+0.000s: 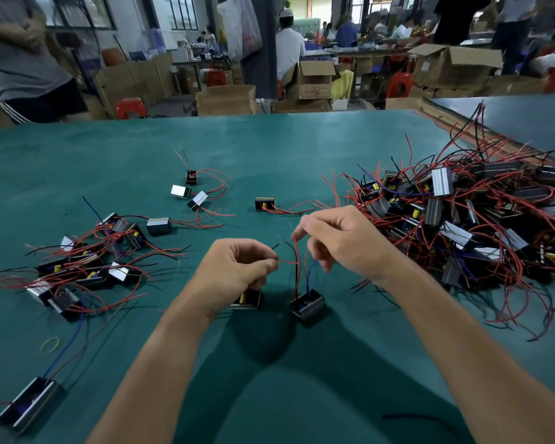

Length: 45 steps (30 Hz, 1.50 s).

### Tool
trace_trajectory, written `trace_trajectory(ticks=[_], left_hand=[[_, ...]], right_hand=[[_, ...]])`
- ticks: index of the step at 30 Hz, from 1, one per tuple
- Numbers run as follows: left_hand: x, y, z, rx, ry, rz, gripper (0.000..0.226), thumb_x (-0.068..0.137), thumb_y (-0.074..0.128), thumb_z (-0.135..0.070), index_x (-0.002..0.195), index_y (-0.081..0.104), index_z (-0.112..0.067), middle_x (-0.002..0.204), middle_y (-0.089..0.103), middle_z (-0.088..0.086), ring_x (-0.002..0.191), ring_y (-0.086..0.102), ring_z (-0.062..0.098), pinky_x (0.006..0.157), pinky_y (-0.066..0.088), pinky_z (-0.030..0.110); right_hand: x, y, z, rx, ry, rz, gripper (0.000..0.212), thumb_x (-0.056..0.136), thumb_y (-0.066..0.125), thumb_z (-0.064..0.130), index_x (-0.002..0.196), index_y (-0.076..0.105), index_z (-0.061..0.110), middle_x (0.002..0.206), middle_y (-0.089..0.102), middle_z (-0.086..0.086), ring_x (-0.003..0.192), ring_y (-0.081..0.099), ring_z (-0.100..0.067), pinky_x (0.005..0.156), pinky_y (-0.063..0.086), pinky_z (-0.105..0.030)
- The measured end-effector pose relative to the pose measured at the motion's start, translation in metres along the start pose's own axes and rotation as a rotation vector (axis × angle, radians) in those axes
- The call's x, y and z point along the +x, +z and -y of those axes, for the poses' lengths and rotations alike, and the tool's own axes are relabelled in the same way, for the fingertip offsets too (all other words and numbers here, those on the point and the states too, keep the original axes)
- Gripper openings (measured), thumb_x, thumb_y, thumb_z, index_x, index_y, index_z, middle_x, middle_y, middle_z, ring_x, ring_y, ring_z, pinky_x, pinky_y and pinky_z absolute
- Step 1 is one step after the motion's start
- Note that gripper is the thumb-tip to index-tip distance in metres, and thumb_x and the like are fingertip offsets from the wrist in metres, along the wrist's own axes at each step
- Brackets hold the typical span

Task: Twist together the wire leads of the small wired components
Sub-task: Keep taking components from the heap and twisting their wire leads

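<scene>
Two small black wired components stand on the green table in front of me: one [246,299] under my left hand, one [307,305] between my hands. My left hand [237,267] pinches a red lead [287,261] between thumb and forefinger. My right hand [337,241] pinches the upper end of another red lead [297,251] that rises from the right component beside a black and a blue lead. The two red leads cross between my hands.
A large heap of wired components [468,216] fills the table's right side. A smaller cluster [87,267] lies at the left, with several single ones [193,190] farther back. A yellow rubber band [50,345] and a long component [26,406] lie near left. People and cardboard boxes stand beyond the table.
</scene>
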<state>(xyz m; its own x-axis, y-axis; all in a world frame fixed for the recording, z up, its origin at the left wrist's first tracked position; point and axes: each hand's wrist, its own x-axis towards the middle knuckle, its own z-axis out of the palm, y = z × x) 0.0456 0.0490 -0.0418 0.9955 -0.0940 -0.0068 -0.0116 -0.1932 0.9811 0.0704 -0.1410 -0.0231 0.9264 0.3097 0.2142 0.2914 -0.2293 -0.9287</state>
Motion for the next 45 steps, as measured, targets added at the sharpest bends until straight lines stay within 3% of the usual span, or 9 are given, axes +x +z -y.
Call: trace_trajectory(ticks=[6,9,11,16,23,30,36,41,45], left_hand=[[0.0,0.007,0.005,0.183,0.154,-0.022,0.014,0.078,0.079,-0.01,0.071,0.07,-0.019,0.052,0.057,-0.009,0.044,0.039,0.002,0.045,0.034,0.017],[0.002,0.01,0.009,0.237,0.253,-0.123,0.017,0.077,0.081,-0.016,0.068,0.072,-0.027,0.084,0.066,0.0,0.064,0.053,0.01,0.061,0.047,0.033],[0.003,0.009,0.008,0.235,0.309,-0.208,0.022,0.078,0.08,-0.017,0.067,0.071,-0.034,0.097,0.065,-0.009,0.064,0.054,0.01,0.062,0.047,0.028],[0.003,0.01,0.006,0.139,0.323,-0.189,0.018,0.085,0.073,-0.013,0.077,0.075,-0.029,0.066,0.072,0.0,0.053,0.057,0.012,0.056,0.051,0.029],[0.0,0.014,0.005,0.075,0.244,-0.153,0.014,0.095,0.06,-0.017,0.095,0.068,-0.029,0.066,0.073,0.001,0.042,0.056,0.017,0.047,0.044,0.022],[-0.001,0.017,0.001,0.12,0.188,-0.085,0.028,0.101,0.044,-0.015,0.101,0.071,-0.017,0.078,0.073,0.001,0.049,0.059,0.021,0.05,0.046,0.028],[-0.003,0.017,0.0,0.022,0.195,-0.104,0.024,0.101,0.046,-0.008,0.107,0.067,-0.018,0.067,0.07,0.003,0.042,0.055,0.018,0.045,0.043,0.024],[-0.003,0.014,0.0,-0.014,0.204,-0.101,0.024,0.099,0.05,-0.007,0.1,0.07,-0.022,0.067,0.071,0.004,0.041,0.053,0.014,0.044,0.043,0.022],[-0.003,0.015,-0.001,-0.032,0.207,-0.067,0.028,0.098,0.05,-0.005,0.095,0.072,-0.022,0.06,0.066,0.0,0.042,0.048,0.012,0.043,0.041,0.02]], right_hand=[[-0.002,0.005,-0.005,-0.159,-0.063,0.045,0.015,0.09,0.066,0.007,0.075,0.068,0.005,0.058,0.058,-0.002,0.049,0.05,-0.015,0.049,0.042,-0.03],[0.0,0.003,-0.006,-0.158,-0.048,0.011,0.016,0.089,0.065,0.005,0.073,0.066,0.005,0.056,0.057,0.004,0.049,0.053,-0.014,0.05,0.047,-0.03],[0.001,0.004,-0.008,-0.128,-0.021,-0.008,0.015,0.089,0.063,0.002,0.074,0.065,0.004,0.056,0.058,0.004,0.05,0.056,-0.013,0.049,0.05,-0.028],[0.0,0.006,-0.008,-0.061,0.007,-0.002,0.018,0.086,0.064,-0.003,0.074,0.063,0.011,0.061,0.068,-0.003,0.051,0.057,-0.013,0.051,0.052,-0.027],[-0.002,0.012,-0.005,-0.064,-0.071,0.029,0.016,0.084,0.066,-0.003,0.076,0.065,0.01,0.062,0.067,-0.011,0.054,0.057,-0.015,0.056,0.052,-0.04],[-0.003,0.013,-0.006,-0.133,-0.125,0.01,0.019,0.081,0.069,-0.001,0.071,0.068,0.015,0.052,0.059,0.015,0.049,0.047,-0.002,0.052,0.04,-0.019],[-0.003,0.013,-0.008,-0.126,-0.143,-0.005,0.017,0.081,0.07,0.001,0.072,0.07,0.015,0.059,0.065,0.008,0.053,0.056,-0.009,0.055,0.05,-0.034],[-0.002,0.015,-0.01,-0.137,-0.139,-0.017,0.013,0.079,0.071,0.003,0.073,0.071,0.014,0.06,0.065,0.008,0.053,0.055,-0.01,0.054,0.048,-0.032],[-0.004,0.018,-0.008,-0.024,-0.132,0.027,0.006,0.084,0.07,0.003,0.078,0.072,0.004,0.066,0.07,-0.012,0.054,0.056,-0.013,0.054,0.049,-0.035]])
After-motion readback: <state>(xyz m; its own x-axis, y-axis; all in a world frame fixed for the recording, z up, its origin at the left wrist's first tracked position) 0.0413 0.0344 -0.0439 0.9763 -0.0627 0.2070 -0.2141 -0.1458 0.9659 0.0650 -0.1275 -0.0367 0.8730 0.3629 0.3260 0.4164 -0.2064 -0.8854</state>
